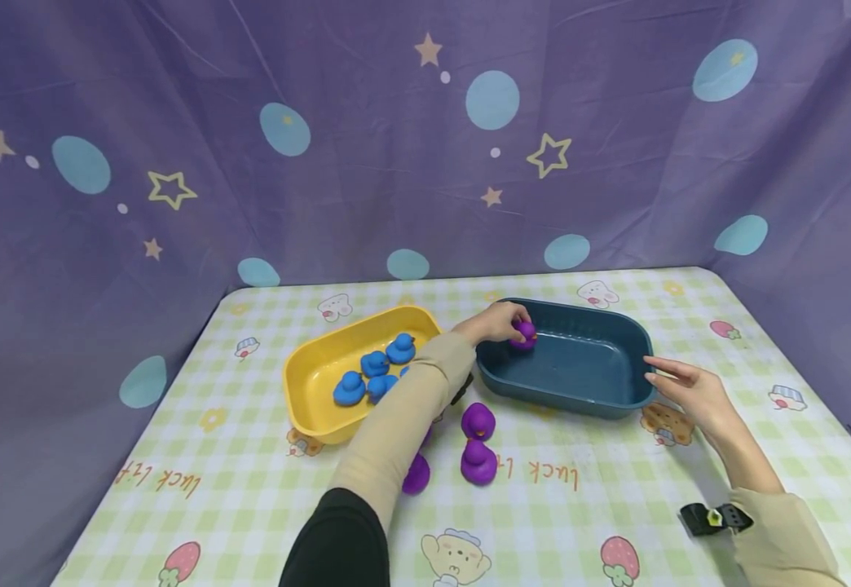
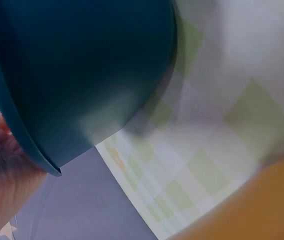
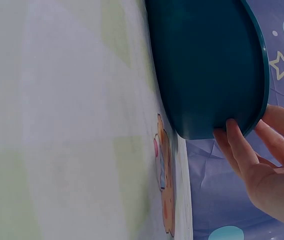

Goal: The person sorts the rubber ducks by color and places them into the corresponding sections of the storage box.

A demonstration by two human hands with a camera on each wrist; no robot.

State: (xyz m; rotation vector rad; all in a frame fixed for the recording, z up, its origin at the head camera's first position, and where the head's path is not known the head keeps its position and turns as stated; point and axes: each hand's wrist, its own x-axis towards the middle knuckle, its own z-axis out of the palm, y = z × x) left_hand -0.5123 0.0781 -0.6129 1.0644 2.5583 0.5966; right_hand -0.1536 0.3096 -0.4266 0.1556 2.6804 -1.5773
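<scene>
Over the left end of the dark teal basin (image 1: 579, 391), my left hand (image 1: 499, 320) holds a purple rubber duck (image 1: 524, 336) between its fingers. The left wrist view shows the basin's outer wall (image 2: 82, 75) close up, with part of the hand (image 2: 7, 175) beyond the rim; the duck is hidden there. My right hand (image 1: 697, 399) touches the basin's right end with fairly straight fingers. Its fingertips (image 3: 232, 125) rest against the outer wall near the rim in the right wrist view. Several more purple ducks, among them one duck (image 1: 478, 422) and another (image 1: 478, 462), sit in front of the basin.
A yellow basin (image 1: 308, 420) with several blue rubber ducks (image 1: 350, 389) stands left of the teal one. My left forearm crosses in front of its right side and partly covers some ducks. Behind the checked tablecloth (image 1: 249, 522) hangs a purple curtain (image 1: 367, 163).
</scene>
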